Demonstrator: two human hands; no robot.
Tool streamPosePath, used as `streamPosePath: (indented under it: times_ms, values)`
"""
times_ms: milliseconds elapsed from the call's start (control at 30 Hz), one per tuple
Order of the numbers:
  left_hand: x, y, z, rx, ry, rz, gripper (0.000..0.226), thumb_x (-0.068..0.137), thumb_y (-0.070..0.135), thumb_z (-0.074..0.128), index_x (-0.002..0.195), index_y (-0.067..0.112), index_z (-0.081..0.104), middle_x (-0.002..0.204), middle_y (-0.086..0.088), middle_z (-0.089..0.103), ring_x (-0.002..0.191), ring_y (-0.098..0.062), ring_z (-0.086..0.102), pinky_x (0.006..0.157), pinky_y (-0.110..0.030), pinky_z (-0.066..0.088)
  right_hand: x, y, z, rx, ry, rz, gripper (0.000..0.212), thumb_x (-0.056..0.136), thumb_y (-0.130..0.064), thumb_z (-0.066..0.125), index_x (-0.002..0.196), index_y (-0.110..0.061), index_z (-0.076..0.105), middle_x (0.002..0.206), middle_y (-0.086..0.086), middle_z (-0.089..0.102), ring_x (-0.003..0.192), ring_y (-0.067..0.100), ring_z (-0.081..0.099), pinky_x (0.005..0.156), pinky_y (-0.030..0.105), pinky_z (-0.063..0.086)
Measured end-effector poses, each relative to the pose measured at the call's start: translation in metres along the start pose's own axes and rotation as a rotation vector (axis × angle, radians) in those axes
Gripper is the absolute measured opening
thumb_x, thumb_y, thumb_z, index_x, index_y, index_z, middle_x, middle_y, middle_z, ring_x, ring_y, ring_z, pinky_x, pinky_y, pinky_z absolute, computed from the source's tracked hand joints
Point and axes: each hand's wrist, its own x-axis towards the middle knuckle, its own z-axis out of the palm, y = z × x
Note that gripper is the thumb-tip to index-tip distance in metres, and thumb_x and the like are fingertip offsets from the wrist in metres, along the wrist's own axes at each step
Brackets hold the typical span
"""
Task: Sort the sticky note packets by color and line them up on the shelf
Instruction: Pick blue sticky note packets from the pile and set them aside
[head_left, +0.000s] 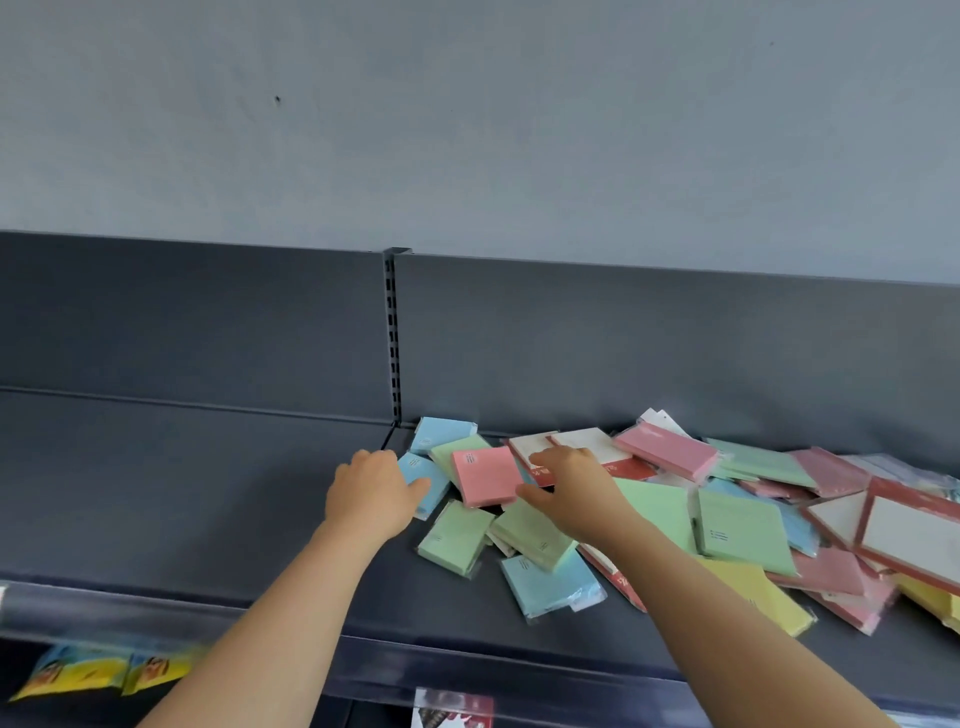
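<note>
**Sorting at its outset.** We are taking the slotted upright (393, 332) at the back of the shelf (182, 493) as our landmark. The sticky note packets (743, 525) are lying in one mixed heap that is starting just right of the upright's foot and spreading well to its right. Blue, green, pink, yellow and red-bordered white ones are overlapping at all angles.

We are finding no single-colour row anywhere on the shelf, so we are judging that all of the sorting and lining up is left to do.

The left hand (371, 491), just below and left of the upright's foot, is gripping a blue packet (423, 480) at the heap's left edge, with its thumb across the face and its fingers curled. The right hand (569, 488), further right of the upright, is hovering low over the heap with fingers loosely bent. Its thumb is lying at the right edge of a pink packet (483, 475), and we cannot tell whether it is pinching anything.

We are reading the blue packet as the likely first pick.
</note>
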Motion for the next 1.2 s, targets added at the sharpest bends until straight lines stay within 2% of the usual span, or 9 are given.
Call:
streamPosePath:
  times_ms: [133, 333, 500, 600, 767, 867, 967, 1067, 1200]
  values:
    - [0.02, -0.002, 0.008, 0.037, -0.113, -0.066, 0.051, 0.086, 0.056, 0.057, 0.113, 0.013, 0.052, 0.127, -0.007, 0.045, 0.117, -0.029, 0.043, 0.08, -0.031, 0.039, 0.019, -0.015, 0.007, 0.023, -0.141, -0.006, 0.053, 0.093, -0.036, 0.056, 0.142, -0.019, 0.045, 0.14, 0.003, 0.05, 0.123, 0.023, 0.048, 0.098, 0.035, 0.042]
    - [0.045, -0.011, 0.016, -0.095, -0.186, -0.092, 0.075, 0.07, 0.057, 0.077, 0.118, 0.01, 0.044, 0.121, -0.007, 0.047, 0.108, -0.026, 0.052, 0.078, -0.032, 0.046, 0.028, -0.028, 0.012, -0.014, -0.265, 0.015, 0.039, 0.093, -0.03, 0.053, 0.129, -0.015, 0.054, 0.135, 0.005, 0.051, 0.116, 0.023, 0.051, 0.089, 0.031, 0.042]
    - [0.061, -0.028, -0.001, -0.327, -0.26, -0.116, 0.066, 0.074, 0.031, 0.082, 0.103, 0.009, 0.028, 0.097, -0.004, 0.048, 0.078, -0.021, 0.055, 0.063, -0.029, 0.045, 0.035, -0.035, 0.007, -0.021, -0.247, 0.083, 0.04, 0.089, -0.03, 0.059, 0.127, -0.017, 0.059, 0.125, 0.004, 0.056, 0.108, 0.021, 0.055, 0.088, 0.033, 0.046]
    - [0.079, -0.042, -0.011, -0.424, -0.288, -0.062, 0.034, 0.083, 0.026, 0.073, 0.095, 0.003, 0.05, 0.086, -0.008, 0.056, 0.064, -0.018, 0.051, 0.056, -0.027, 0.041, 0.048, -0.036, 0.011, -0.011, -0.223, 0.115, 0.028, 0.089, -0.029, 0.059, 0.115, -0.02, 0.065, 0.114, 0.003, 0.064, 0.101, 0.022, 0.061, 0.086, 0.035, 0.049]
    - [0.111, -0.043, -0.02, -0.797, -0.181, -0.075, 0.022, 0.096, 0.014, 0.051, 0.116, 0.005, 0.055, 0.111, -0.012, 0.061, 0.093, -0.027, 0.06, 0.06, -0.033, 0.054, 0.067, -0.04, 0.022, 0.1, -0.156, 0.174, 0.033, 0.094, -0.016, 0.049, 0.123, -0.017, 0.064, 0.121, -0.001, 0.062, 0.108, 0.023, 0.059, 0.089, 0.031, 0.046]
    - [0.127, -0.032, -0.008, -0.943, -0.251, -0.141, 0.023, 0.097, 0.013, 0.048, 0.118, 0.003, 0.052, 0.116, -0.013, 0.061, 0.099, -0.027, 0.062, 0.07, -0.037, 0.057, 0.081, -0.041, 0.026, 0.14, -0.133, 0.186, 0.018, 0.09, -0.01, 0.049, 0.095, -0.008, 0.067, 0.092, 0.001, 0.062, 0.081, 0.021, 0.056, 0.07, 0.028, 0.044]
    - [0.139, -0.022, 0.011, -0.893, -0.301, -0.16, 0.011, 0.094, 0.014, 0.049, 0.099, 0.005, 0.052, 0.105, -0.013, 0.062, 0.089, -0.026, 0.058, 0.08, -0.039, 0.052, 0.097, -0.043, 0.031, 0.193, -0.142, 0.228, 0.03, 0.09, -0.008, 0.049, 0.063, -0.021, 0.048, 0.066, -0.009, 0.044, 0.059, 0.008, 0.039, 0.054, 0.017, 0.031]
    - [0.149, -0.015, 0.021, -0.844, -0.305, -0.147, 0.017, 0.089, 0.013, 0.054, 0.097, -0.001, 0.052, 0.088, -0.011, 0.056, 0.076, -0.024, 0.05, 0.063, -0.031, 0.041, 0.112, -0.042, 0.042, 0.193, -0.158, 0.256, 0.018, 0.087, -0.008, 0.049, 0.07, -0.003, 0.045, 0.067, 0.004, 0.038, 0.063, 0.018, 0.034, 0.057, 0.028, 0.029]
    - [0.164, -0.01, 0.027, -0.829, -0.366, -0.114, 0.026, 0.08, 0.01, 0.066, 0.104, -0.001, 0.062, 0.102, -0.019, 0.069, 0.092, -0.031, 0.068, 0.077, -0.041, 0.055, 0.13, -0.037, 0.057, 0.239, -0.131, 0.297, 0.011, 0.083, -0.005, 0.047, 0.077, 0.004, 0.047, 0.069, 0.016, 0.043, 0.064, 0.029, 0.039, 0.061, 0.033, 0.038]
